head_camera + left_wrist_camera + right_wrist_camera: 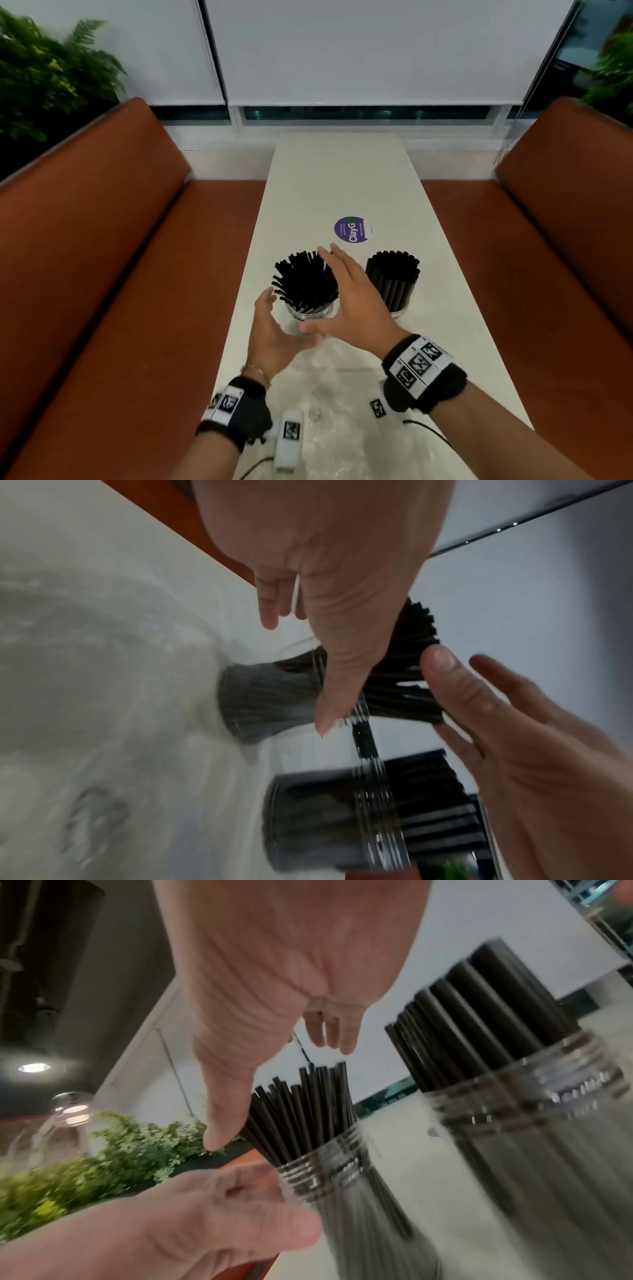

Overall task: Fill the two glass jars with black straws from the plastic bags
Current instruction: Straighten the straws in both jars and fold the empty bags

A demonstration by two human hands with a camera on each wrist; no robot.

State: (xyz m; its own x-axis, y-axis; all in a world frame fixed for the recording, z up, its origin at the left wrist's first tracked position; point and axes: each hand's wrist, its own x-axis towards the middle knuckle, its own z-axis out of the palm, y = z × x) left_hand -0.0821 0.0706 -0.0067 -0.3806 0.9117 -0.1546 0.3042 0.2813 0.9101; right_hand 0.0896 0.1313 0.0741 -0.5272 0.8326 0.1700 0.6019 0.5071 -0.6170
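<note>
- Nearest me, an emptied plastic bag [342,404] lies flat on the table [342,171].
- My left hand [274,329] and right hand [356,301], fingers loose and holding nothing, flank the left jar [310,311].
- Its straws [305,281] splay; I'd gather them upright next.
- Beyond, the right jar [399,310] looks full.

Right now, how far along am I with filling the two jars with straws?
Nearly done, it looks. The right jar holds a tight, upright bundle of thick straws. The left jar is also stocked, but its thin straws fan out loosely. Your left hand and right hand are open on either side of that bundle, holding nothing. What seems left is gathering those straws. An empty-looking plastic bag lies near you.
</note>
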